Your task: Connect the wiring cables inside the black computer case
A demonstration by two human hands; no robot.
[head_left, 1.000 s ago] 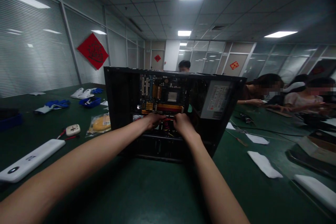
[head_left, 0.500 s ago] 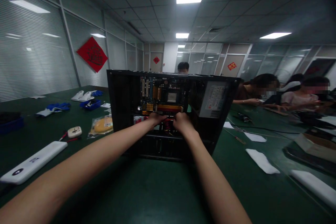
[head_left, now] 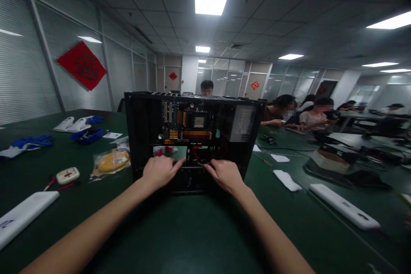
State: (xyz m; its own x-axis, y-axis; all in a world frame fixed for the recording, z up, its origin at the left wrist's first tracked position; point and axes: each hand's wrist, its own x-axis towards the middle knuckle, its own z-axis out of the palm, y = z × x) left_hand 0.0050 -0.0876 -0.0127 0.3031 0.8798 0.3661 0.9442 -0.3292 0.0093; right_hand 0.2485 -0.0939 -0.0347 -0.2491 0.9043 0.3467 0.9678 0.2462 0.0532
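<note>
Head cam: open-sided black PC case stands upright on the green table, dead ahead, open side facing the wearer. Motherboard visible inside at upper middle, CPU socket exposed, power supply in the upper right corner with its label showing. Both hands at the lower front of the case, well below the board. Left hand: back of hand up, thumb stretched inward, other fingers hidden; can't tell if the grip is clamped on anything. Right hand: fingers curled, thumb pointing inward near the lower crossbar; its grip is also unreadable, no held part identifiable. Gap between the two thumbs. Left of case: yellow item in a clear bag just beside it, blue tray behind that, blue-and-white gloves farther out, cream box with red and black leads, long white bar nearest. Right: white cloth, second white bar, cardboard box. Several people seated beyond.
</note>
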